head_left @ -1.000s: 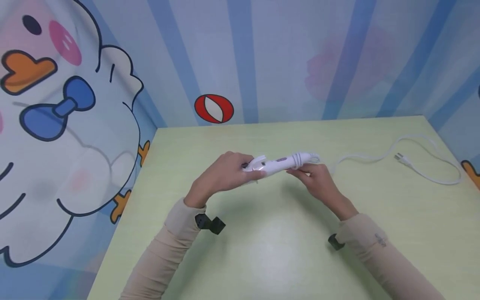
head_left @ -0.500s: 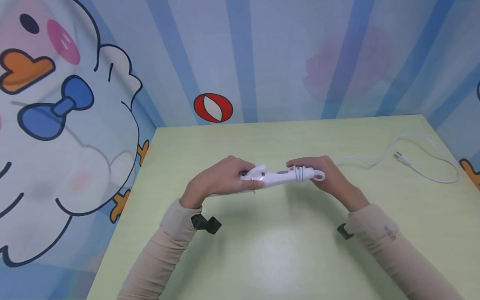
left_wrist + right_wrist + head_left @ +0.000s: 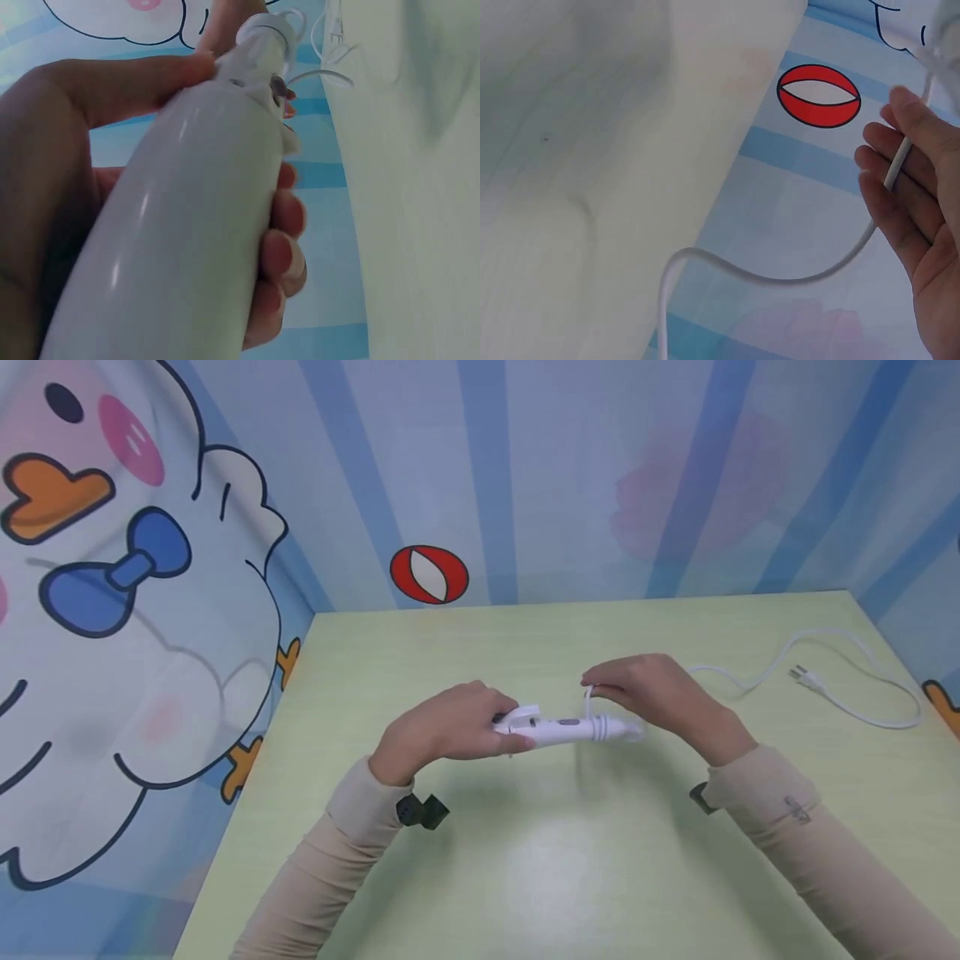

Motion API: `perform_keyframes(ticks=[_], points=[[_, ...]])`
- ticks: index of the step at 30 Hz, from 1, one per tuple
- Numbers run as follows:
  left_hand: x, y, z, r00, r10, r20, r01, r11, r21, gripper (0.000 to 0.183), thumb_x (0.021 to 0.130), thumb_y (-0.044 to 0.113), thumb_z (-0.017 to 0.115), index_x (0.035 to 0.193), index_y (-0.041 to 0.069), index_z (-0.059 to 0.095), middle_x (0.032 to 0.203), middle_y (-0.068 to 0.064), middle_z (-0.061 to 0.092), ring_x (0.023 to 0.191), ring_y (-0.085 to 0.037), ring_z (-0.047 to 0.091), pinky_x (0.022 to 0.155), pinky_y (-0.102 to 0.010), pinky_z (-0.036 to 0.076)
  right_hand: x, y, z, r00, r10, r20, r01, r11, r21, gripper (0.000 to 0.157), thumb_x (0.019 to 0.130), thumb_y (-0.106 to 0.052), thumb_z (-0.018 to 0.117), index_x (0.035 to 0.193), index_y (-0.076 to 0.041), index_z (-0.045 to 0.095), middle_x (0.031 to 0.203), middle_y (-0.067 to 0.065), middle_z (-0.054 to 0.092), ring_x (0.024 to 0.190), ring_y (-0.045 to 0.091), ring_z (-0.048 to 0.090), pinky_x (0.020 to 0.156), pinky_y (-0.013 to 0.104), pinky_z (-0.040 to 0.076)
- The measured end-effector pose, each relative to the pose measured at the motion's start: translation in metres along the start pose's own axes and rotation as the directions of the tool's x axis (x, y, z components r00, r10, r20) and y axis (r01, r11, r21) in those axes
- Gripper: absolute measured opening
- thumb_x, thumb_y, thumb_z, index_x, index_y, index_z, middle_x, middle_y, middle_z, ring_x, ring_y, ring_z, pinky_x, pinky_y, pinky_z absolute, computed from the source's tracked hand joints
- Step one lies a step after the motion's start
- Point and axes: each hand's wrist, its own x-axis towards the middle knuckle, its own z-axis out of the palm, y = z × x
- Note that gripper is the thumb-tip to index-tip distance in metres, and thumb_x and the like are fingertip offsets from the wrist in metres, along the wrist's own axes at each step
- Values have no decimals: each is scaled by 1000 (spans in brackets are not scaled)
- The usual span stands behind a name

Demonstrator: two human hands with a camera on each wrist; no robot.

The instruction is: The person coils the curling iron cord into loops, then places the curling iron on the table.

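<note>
My left hand [image 3: 453, 724] grips a white curling iron [image 3: 558, 732] near its clip lever, the handle end pointing right. In the left wrist view the thick white cover [image 3: 172, 225] of the iron lies along the palm, with fingers curled round it. Several turns of the white cord [image 3: 602, 727] circle the handle end. A bit above the handle, my right hand [image 3: 660, 689] pinches the cord between thumb and fingers, and a short stretch rises from the wraps to the fingertips. In the right wrist view the cord [image 3: 780, 281] passes across the palm and hangs away in a curve.
The cord's far part loops over the right side of the pale green table [image 3: 555, 877], its two-prong plug [image 3: 806, 677] lying there. Cartoon-printed walls [image 3: 570, 485] stand behind and left of the table. Each cuff carries a small black wrist camera [image 3: 422, 811].
My right hand has gone from under the handle end, round its right side, to above it, now pulling up a strand of cord. The curling iron has dropped slightly lower in the left hand's grip.
</note>
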Motion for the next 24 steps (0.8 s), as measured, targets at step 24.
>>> perform_keyframes(ticks=[24], points=[[16, 9, 21, 965, -215, -150, 246, 941, 232, 37, 92, 50, 53, 97, 14, 59, 66, 1, 52, 55, -14, 49, 49, -27, 37, 8, -39, 3, 972, 234, 0, -232, 963, -137, 11, 87, -21, 69, 85, -10, 71, 66, -1, 64, 49, 11, 44, 47, 28, 33]])
